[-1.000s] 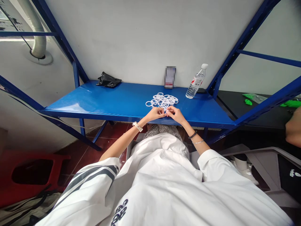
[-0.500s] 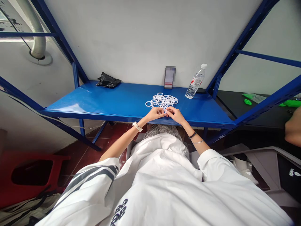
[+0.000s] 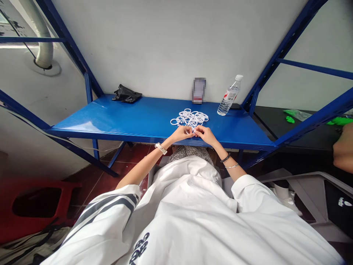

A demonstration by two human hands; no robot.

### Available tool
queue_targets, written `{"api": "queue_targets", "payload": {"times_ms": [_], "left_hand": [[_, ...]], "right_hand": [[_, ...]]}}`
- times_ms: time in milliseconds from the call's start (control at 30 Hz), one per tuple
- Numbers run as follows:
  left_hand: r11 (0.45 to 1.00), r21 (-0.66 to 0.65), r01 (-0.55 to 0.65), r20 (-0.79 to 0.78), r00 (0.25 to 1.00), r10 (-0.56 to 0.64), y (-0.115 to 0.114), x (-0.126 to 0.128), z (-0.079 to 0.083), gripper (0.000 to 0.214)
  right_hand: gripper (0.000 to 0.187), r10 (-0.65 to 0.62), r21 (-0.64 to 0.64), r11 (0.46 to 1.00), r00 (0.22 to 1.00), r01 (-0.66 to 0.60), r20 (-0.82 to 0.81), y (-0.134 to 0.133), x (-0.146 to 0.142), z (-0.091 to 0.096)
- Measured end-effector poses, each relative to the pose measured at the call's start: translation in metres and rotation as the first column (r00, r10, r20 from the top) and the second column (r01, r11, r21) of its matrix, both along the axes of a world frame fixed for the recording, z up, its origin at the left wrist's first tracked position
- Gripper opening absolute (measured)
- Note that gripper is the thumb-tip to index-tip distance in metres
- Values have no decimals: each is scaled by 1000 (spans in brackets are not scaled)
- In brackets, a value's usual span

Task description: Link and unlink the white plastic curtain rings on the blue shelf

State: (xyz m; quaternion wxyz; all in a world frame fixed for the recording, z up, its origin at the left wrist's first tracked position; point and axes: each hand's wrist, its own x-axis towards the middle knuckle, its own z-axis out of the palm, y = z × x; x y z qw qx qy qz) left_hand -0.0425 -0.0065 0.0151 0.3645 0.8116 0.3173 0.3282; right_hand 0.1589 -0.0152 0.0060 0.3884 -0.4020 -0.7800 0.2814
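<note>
White ring [image 3: 193,130], tilt unclear, between hands [image 3: 182,133] [image 3: 207,135]

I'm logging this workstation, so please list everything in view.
blue metal shelf: one, blue, against the white wall
loose white plastic rings: a pile, count unclear, white, on the shelf just beyond the hands
clear plastic water bottle: one, white cap, shelf back right
crumpled black plastic bag: one, black, shelf back left
small upright card: one, blurred, against the wall
red plastic stool: one, red, floor lower left
green plastic pieces: several, green, dark surface at right
another person's arm: one, right edge
left hand: one, white wristband, pinching single white ring
right hand: one, two bracelets, pinching the same ring
</note>
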Motion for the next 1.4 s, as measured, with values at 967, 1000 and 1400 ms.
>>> {"api": "queue_targets", "payload": {"times_ms": [967,1000,1400], "left_hand": [[980,-97,-173,577,792,197,-157,9,27,44],[982,-80,-172,572,799,186,-162,8,26,41],[950,194,-244,446,885,136,-157,8,20,42]], "right_hand": [[34,-273,-265,955,743,132,-611,-164,-66,20],[31,-291,-329,941,695,83,-657,-171,-67,18],[24,-534,-500,572,166,-651,-829,-177,-72,25]]}}
